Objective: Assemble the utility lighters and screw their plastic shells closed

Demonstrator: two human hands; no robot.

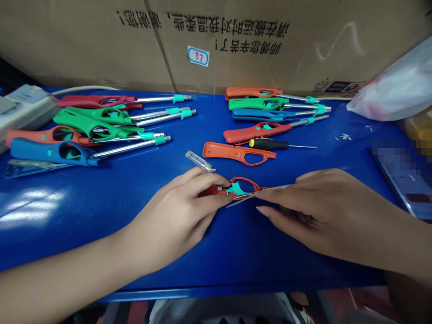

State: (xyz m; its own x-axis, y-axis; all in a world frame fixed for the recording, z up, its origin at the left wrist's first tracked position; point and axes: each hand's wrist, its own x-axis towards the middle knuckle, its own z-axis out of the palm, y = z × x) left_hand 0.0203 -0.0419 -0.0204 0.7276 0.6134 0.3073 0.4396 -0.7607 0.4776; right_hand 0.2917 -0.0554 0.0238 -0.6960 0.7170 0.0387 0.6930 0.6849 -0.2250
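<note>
An opened orange lighter body (243,186) with a teal trigger lies on the blue table (101,207) between my hands. My left hand (182,211) pinches its handle end, fingers closed on it. My right hand (313,202) grips the thin metal tube end of the same lighter, fingers pressed together. Just beyond lie a loose orange half-shell (238,153), a clear gas tube (199,161) and a black-and-yellow screwdriver (270,144).
A pile of red, green, orange and blue long-nosed lighters (91,128) lies at the left; another group (270,110) sits at the back right. Cardboard boxes (216,40) wall the back. A plastic bag (394,90) and a flat tray (405,180) are at the right.
</note>
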